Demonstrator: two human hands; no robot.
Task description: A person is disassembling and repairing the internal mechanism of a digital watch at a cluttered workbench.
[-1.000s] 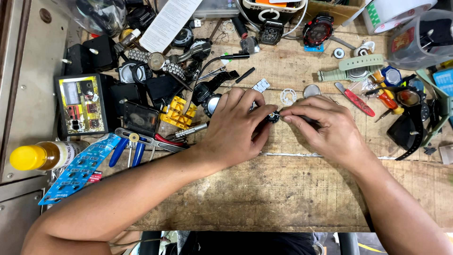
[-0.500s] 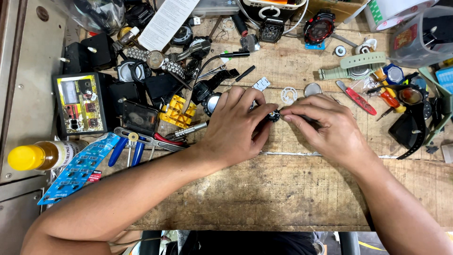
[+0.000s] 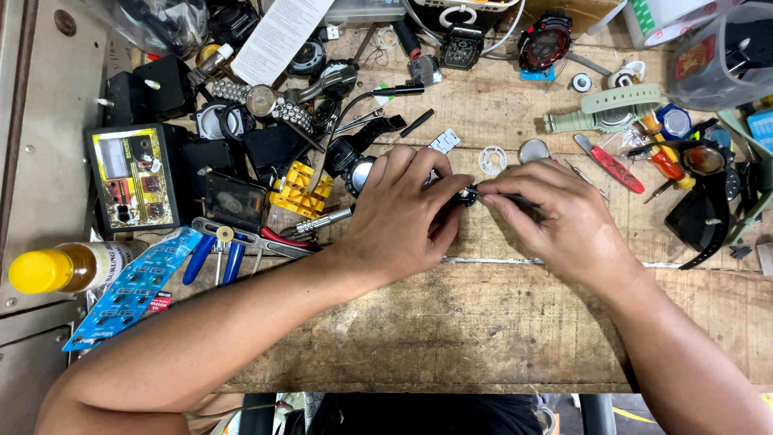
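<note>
My left hand [image 3: 403, 211] pinches a small black watch part [image 3: 467, 196], right hand [image 3: 564, 217] grips a thin tool on it, yellow plastic block [image 3: 300, 189] and red-handled screwdriver [image 3: 609, 163] flanking.

Bright, even light falls from above — shadows are short and soft, pooling just under the left hand [image 3: 403, 213] and right hand [image 3: 564, 221]. Mild glare shows on the clear plastic bag [image 3: 149, 24] at eleven o'clock. Focus is sharp at centre — edges bow slightly, wide-lens fashion, toward three and nine o'clock.
</note>
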